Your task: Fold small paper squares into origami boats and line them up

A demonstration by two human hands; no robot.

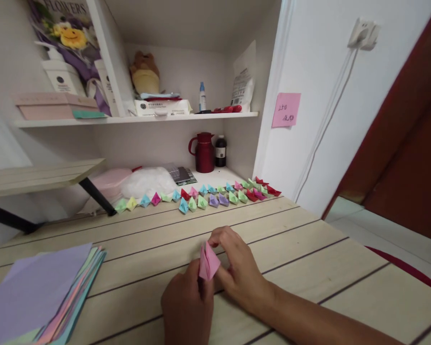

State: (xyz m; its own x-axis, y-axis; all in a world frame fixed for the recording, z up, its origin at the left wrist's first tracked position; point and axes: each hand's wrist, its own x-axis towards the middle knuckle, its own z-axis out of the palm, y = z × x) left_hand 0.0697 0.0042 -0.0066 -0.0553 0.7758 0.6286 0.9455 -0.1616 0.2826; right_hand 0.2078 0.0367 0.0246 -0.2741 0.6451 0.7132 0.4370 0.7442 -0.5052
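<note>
A small folded piece of pink paper [209, 262] is held up over the table, its layers coming to a point at the top. My left hand [188, 302] pinches it from below and the left, thumb against its lower edge. From the right, my right hand [242, 270] curls round it, with fingertips at its upper edge and the thumb by its lower right side. Parts of the fingers are hidden behind the paper. Beyond the hands, several small folded paper boats [213, 200] in many colours stand in rows along the table's back edge.
A stack of coloured paper sheets [39, 287] lies at the left on the slatted wooden table [136, 263]. A raised wooden shelf [43, 177] with black legs stands behind it. At the back are a red jug [204, 152], a dark bottle [220, 151] and a white bundle [149, 183].
</note>
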